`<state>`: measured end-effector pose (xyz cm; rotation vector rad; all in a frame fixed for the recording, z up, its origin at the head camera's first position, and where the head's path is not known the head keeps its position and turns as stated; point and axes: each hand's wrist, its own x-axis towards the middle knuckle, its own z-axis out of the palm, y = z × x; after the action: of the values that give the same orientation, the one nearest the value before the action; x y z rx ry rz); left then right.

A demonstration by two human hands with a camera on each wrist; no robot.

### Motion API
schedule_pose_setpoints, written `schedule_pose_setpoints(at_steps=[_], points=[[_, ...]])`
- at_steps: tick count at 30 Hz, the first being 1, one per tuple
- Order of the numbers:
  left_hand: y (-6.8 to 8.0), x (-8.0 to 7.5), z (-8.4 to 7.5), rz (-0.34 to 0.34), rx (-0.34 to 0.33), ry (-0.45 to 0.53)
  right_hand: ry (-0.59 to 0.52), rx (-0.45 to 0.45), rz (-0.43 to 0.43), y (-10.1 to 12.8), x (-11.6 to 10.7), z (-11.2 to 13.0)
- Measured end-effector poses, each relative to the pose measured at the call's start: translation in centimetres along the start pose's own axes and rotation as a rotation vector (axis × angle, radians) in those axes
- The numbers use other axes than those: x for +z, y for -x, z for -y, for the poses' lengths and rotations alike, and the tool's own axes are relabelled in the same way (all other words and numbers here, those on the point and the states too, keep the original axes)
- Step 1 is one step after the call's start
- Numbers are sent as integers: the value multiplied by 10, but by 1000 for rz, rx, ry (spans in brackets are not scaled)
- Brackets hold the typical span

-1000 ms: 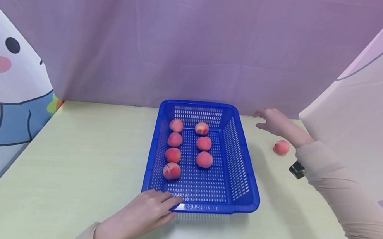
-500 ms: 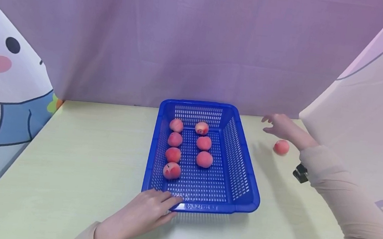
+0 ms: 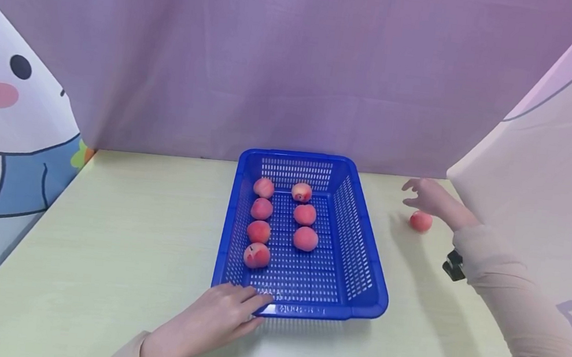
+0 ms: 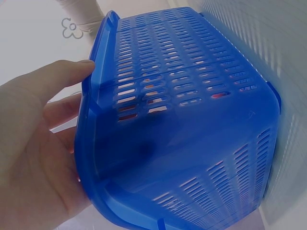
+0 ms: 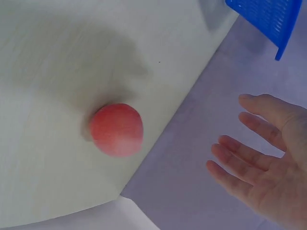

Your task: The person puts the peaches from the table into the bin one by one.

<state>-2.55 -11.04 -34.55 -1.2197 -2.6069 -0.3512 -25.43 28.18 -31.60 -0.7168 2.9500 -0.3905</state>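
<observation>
The blue basket (image 3: 360,268) is holding 7 peaches (image 3: 259,231), the left hand (image 3: 213,322) is pressing relaxed fingers on its near rim, and the right hand (image 3: 433,198) is hovering with released fingers beside a loose peach (image 3: 420,221) right of it.

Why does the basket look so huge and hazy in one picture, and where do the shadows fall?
Left wrist view: the basket fills the frame, softly blurred. Head view: sharp, even light, faint shadow under the right hand. Right wrist view: a soft shadow beside the peach.

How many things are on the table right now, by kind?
Round pink-red peaches in the basket: 7
Round pink-red peach loose on the table: 1
Blue perforated plastic basket: 1
Total: 9
</observation>
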Motion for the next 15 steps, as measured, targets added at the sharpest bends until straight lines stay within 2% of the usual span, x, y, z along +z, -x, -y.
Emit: schedule_pose_setpoints(at_steps=[4,10,15], points=[[0,0,0,9,-4,1,7,11,1,3,2,-6],[1,3,1,-65,36,-30,-6,44,2,8,6,-13],[1,2,1,-68,38,-28,-22,86,22,10,11,-20]])
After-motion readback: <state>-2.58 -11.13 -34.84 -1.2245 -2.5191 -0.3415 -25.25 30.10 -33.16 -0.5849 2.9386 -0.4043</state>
